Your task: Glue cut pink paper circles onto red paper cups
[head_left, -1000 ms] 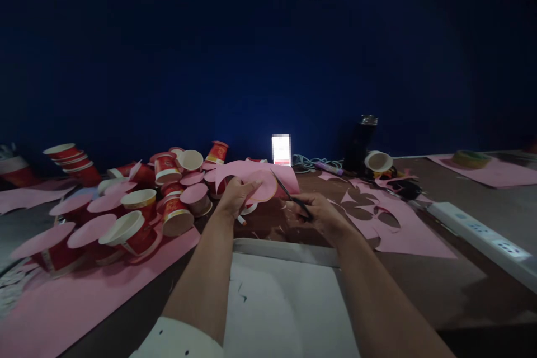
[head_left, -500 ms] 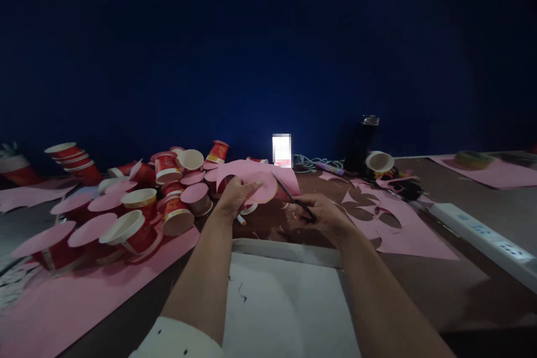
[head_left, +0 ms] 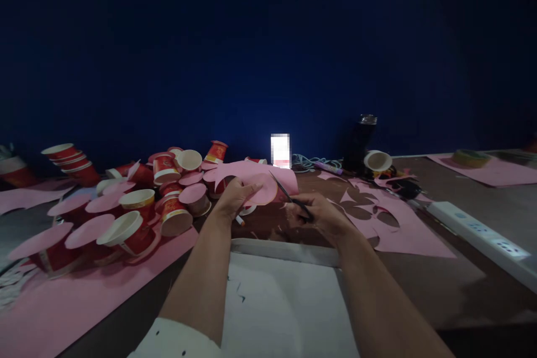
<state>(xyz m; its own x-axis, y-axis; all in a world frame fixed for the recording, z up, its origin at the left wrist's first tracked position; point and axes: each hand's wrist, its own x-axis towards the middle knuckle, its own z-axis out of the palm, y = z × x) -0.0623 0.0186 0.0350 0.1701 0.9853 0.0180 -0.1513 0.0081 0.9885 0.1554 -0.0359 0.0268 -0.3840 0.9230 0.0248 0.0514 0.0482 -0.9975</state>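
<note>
My left hand (head_left: 232, 199) pinches a sheet of pink paper (head_left: 263, 189), thumb on top, above the brown table. A rounded outline shows on the part of the sheet nearest me. My right hand (head_left: 315, 213) is closed round the dark handles of a pair of scissors (head_left: 301, 207). The blades point up and left and lie against the right edge of the paper's rounded part. Under my left hand, a white stick with an orange tip (head_left: 239, 220) lies on the table.
Red paper cups (head_left: 165, 168), several with pink discs on them, crowd the left. Pink paper with cut-out holes (head_left: 398, 238) lies right, beside a white power strip (head_left: 474, 229). A lit screen (head_left: 280, 150), cables (head_left: 309, 163) and a dark bottle (head_left: 361, 142) stand at the back.
The view has shifted slightly. The pink paper has turned a little in my left hand, and the scissors remain at its right edge. Both hands keep their grips.
</note>
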